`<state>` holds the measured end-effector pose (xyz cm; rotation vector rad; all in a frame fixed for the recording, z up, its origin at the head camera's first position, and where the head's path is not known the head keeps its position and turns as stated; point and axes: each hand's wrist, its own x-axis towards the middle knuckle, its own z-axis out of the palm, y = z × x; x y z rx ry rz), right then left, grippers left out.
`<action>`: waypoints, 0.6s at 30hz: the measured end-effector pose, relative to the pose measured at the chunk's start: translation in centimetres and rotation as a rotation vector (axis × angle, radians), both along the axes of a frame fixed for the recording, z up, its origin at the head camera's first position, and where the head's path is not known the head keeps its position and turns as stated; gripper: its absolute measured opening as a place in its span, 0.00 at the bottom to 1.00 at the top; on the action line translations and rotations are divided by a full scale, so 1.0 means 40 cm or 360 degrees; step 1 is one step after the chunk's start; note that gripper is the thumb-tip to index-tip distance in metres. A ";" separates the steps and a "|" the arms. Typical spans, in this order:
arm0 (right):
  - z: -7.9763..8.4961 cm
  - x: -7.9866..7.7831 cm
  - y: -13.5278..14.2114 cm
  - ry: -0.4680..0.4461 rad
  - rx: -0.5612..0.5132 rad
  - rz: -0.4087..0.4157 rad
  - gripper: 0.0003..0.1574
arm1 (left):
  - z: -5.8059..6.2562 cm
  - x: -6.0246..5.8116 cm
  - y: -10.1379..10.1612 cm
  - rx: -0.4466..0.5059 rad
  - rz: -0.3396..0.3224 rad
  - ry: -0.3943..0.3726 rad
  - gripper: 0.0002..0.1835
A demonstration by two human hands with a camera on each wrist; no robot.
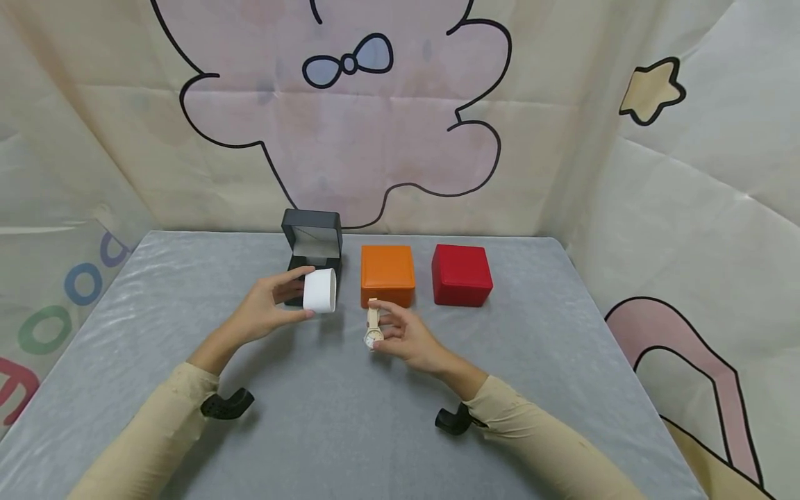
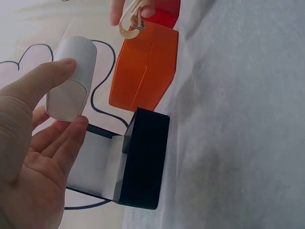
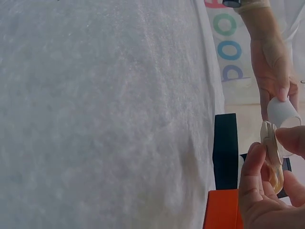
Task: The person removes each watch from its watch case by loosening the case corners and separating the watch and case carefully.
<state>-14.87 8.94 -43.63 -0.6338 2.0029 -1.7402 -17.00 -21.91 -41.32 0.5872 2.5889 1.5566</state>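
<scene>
In the head view my left hand (image 1: 265, 309) pinches a white watch pillow (image 1: 319, 290) between thumb and fingers, above the table. This pillow is a short, smooth roll, and the left wrist view shows the thumb pressed on its side. A cream-strapped wristwatch (image 1: 373, 335) with a round pale dial is held by the fingertips of my right hand (image 1: 409, 338), just in front of an orange box. Behind the left hand stands a black watch box (image 1: 312, 229) with its lid raised and pale lining showing; the hand and pillow partly hide its base.
The orange box (image 1: 387, 269) and, to its right, a red box (image 1: 462, 274) stand closed beside the black one. A grey-blue cloth (image 1: 350, 430) covers the table. Behind the boxes hangs a printed curtain (image 1: 387, 132).
</scene>
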 end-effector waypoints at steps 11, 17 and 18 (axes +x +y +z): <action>-0.010 0.002 -0.028 -0.0007 0.0034 0.0047 0.44 | -0.007 -0.005 -0.017 0.0024 -0.0004 0.0014 0.40; -0.015 -0.003 -0.050 -0.0036 0.0057 0.0048 0.46 | -0.008 -0.017 -0.026 -0.0002 0.0034 0.0000 0.40; -0.017 -0.003 -0.053 -0.0043 0.0061 0.0045 0.46 | -0.009 -0.019 -0.027 -0.0001 0.0037 -0.0009 0.40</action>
